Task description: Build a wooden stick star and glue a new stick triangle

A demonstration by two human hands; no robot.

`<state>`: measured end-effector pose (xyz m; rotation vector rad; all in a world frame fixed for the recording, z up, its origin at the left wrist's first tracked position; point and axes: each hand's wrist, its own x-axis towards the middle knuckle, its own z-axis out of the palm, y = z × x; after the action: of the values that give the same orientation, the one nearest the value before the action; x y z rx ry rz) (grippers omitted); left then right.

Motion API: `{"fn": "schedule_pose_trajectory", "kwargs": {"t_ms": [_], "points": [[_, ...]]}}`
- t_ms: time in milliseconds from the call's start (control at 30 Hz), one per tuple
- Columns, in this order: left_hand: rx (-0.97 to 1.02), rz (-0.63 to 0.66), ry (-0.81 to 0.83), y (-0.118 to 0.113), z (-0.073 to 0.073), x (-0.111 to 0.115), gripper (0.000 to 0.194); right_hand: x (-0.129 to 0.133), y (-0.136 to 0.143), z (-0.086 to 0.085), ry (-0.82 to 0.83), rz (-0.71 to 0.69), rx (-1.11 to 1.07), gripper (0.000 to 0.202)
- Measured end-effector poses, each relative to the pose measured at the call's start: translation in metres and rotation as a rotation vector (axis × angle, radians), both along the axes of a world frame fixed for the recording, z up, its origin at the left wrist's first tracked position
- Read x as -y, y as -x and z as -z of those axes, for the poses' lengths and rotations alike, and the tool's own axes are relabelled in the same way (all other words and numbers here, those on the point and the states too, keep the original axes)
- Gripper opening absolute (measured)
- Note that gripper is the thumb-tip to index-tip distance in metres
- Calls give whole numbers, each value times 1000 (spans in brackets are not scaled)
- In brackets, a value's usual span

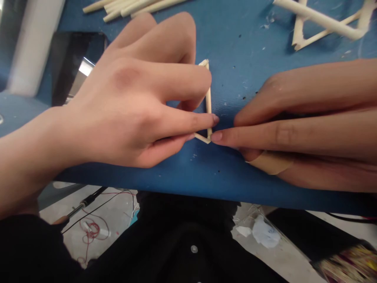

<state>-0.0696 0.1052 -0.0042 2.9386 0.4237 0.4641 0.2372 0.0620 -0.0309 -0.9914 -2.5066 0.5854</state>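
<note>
A small frame of pale sticks (209, 100) lies on the blue table (182, 179), much of it under my left hand. My left hand (138, 98) comes from the left, fingers bent over the frame, one fingertip reaching across its right-hand stick and another at its lower stick. From the right, my right hand (294, 129) touches the frame's lower right corner with an extended fingertip; its other fingers are folded together, and one wears a tan bandage (272, 162). Whether anything sits inside those folded fingers is hidden.
Loose pale sticks (129, 8) lie at the back left, beside a dark shiny phone-like slab (63, 65). A larger stick frame (332, 25) stands at the back right. Below the table edge are cables (92, 230) and a box of scraps (350, 263).
</note>
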Motion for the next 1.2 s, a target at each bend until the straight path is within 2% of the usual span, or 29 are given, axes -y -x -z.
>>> {"fn": "schedule_pose_trajectory", "kwargs": {"t_ms": [100,167,333,467,533,633,700,833,900,967,1133,1200], "points": [[0,-12,-5,-2,0,0,40,-1,-1,1,-65,-113,-28,37],[-6,-16,-5,-4,0,-1,47,-2,-3,1,-102,-141,-4,38],[36,-77,71,-8,1,-2,20,-2,-6,3,-140,-152,-9,35],[32,-44,43,-8,2,-1,28,-5,-8,2,-147,-204,49,42],[14,-18,10,-7,2,-1,32,-4,-7,3,-168,-198,35,40],[11,-42,47,-7,2,-2,27,0,-4,4,-179,-147,-6,34],[21,-58,74,-7,1,-2,25,2,-2,3,-153,-157,27,38],[-9,-47,43,-8,2,0,34,1,0,2,-99,-26,46,33],[-9,-48,51,-8,2,0,34,-1,-1,2,-129,-64,42,31],[4,-61,79,-8,2,-1,33,-3,-1,1,-150,-182,51,36],[22,-61,111,-7,2,-3,26,-3,5,-1,-119,-165,-16,31],[14,-17,65,-6,3,-4,31,-2,11,-4,-91,-122,-40,27]]}}
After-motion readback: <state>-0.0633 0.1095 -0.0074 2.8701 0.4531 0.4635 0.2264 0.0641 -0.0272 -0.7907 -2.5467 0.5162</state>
